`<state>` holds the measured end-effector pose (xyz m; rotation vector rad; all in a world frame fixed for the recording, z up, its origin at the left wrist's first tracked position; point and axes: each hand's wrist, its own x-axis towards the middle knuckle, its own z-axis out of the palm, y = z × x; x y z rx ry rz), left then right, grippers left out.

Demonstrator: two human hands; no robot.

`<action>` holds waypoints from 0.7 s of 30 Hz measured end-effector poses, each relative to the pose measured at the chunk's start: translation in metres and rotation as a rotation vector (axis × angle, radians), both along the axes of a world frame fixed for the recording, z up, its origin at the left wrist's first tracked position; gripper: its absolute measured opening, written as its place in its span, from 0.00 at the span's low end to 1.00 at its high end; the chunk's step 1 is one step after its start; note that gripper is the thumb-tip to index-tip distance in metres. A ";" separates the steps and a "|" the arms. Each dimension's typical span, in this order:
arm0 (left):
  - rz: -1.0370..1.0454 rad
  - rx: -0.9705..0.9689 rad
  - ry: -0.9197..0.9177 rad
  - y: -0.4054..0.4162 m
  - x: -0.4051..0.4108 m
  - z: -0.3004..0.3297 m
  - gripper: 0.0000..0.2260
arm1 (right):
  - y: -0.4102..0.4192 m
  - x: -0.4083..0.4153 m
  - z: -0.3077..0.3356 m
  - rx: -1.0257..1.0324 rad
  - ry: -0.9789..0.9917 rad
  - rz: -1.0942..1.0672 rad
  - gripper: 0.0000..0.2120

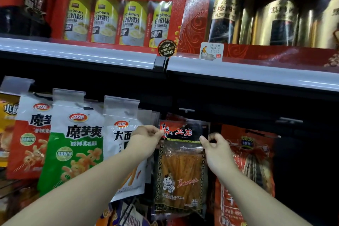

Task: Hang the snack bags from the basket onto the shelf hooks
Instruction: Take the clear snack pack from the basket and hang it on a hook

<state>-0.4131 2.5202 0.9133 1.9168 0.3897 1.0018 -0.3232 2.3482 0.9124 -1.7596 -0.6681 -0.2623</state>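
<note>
Both hands hold one snack bag (180, 167) upright against the hook section beneath the shelf (238, 71). The left hand (146, 141) pinches the bag's upper left corner; the right hand (214, 147) pinches its upper right edge. The bag sits between a white bag (124, 134) on its left and a red bag (247, 161) on its right. An empty hook (186, 110) projects just above it.

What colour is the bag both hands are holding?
Black bag, red-lettered top, clear window showing orange strips; head view.
</note>
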 end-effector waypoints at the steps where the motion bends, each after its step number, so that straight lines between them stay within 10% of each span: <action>1: 0.009 0.030 0.007 0.000 -0.001 -0.001 0.09 | -0.001 -0.001 -0.001 -0.006 -0.015 0.004 0.10; 13: 0.190 0.547 0.274 0.046 -0.083 -0.014 0.12 | 0.000 -0.056 -0.002 -0.456 -0.524 -0.416 0.18; 21: 0.450 0.959 0.550 0.105 -0.206 -0.038 0.16 | 0.065 -0.158 -0.025 -1.021 -0.891 -0.253 0.14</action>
